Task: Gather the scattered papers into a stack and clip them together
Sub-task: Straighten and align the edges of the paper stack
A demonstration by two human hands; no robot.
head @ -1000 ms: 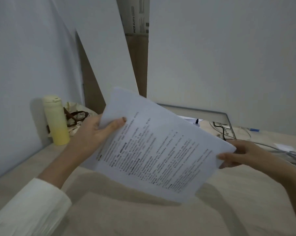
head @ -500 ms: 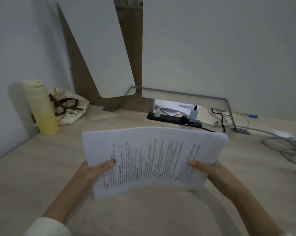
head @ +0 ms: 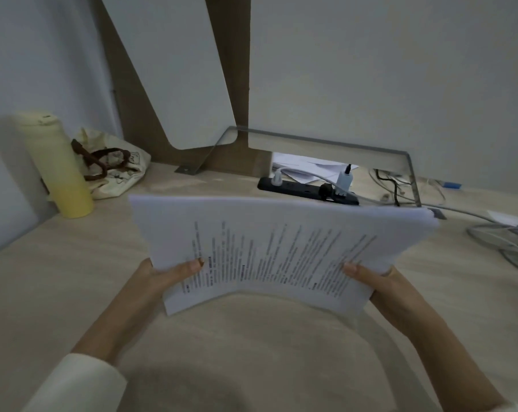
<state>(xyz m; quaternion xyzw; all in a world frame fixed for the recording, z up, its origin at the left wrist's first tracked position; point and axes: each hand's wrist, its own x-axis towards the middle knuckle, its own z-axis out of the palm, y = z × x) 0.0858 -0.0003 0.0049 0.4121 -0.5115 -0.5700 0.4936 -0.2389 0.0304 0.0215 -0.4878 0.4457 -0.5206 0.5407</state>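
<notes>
A stack of printed white papers hangs above the light wooden desk, tilted with its far edge up and its near edge bowed. My left hand grips its near left corner, thumb on the top sheet. My right hand grips the near right corner the same way. The fingers of both hands are hidden under the sheets. No clip is visible.
A yellow bottle and a cloth bag stand at the back left. Behind the papers lies a black power strip with plugs, under a metal bracket. Grey cables coil at the right. More papers lie behind the strip.
The stack has come down from a slanted position in front of the wall to level over the desk. Both hands have shifted to its near corners.
</notes>
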